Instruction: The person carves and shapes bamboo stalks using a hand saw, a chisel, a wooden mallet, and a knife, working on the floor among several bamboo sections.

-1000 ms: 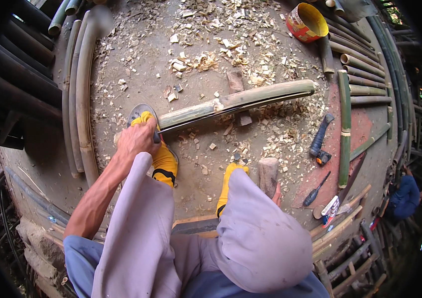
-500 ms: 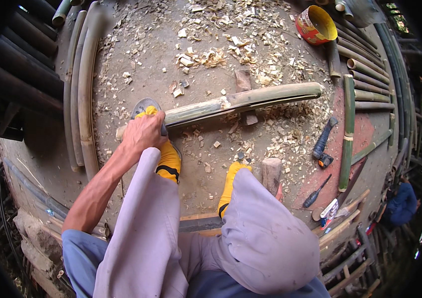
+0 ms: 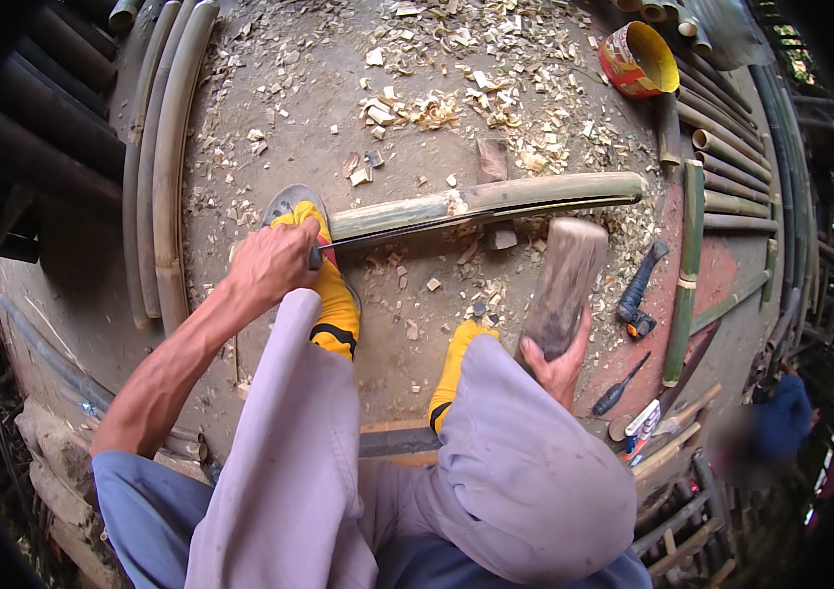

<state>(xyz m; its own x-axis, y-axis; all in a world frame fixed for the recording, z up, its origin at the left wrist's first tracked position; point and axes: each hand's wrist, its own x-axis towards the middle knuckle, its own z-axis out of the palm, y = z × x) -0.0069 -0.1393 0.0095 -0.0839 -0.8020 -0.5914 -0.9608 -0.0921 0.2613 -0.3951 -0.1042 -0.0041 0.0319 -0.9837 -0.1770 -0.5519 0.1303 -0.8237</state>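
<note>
My left hand (image 3: 275, 260) is closed around the dark handle of a long-bladed knife (image 3: 388, 234). Its thin blade lies along the near side of a bamboo pole (image 3: 535, 191), where a dark split runs toward the right end. A short wooden block (image 3: 493, 160) props the pole from below. My left foot, in a yellow sock (image 3: 337, 304) and sandal, is at the pole's left end, which my hand and foot hide. On the right, my right hand (image 3: 562, 368) grips the lower end of a thick wooden log piece (image 3: 569, 280), raised off the ground and tilted.
Wood chips (image 3: 427, 108) litter the ground. At right lie a cordless tool (image 3: 641, 285), a screwdriver (image 3: 621, 385) and a green bamboo length (image 3: 684, 285). A red and yellow bucket (image 3: 638, 61) stands far right. Bamboo poles (image 3: 167, 167) line the left; a person (image 3: 785, 412) is at far right.
My right hand has come into view and lifted the log piece that stood by my right foot. My left hand has shifted slightly left and down, and more of the knife blade shows.
</note>
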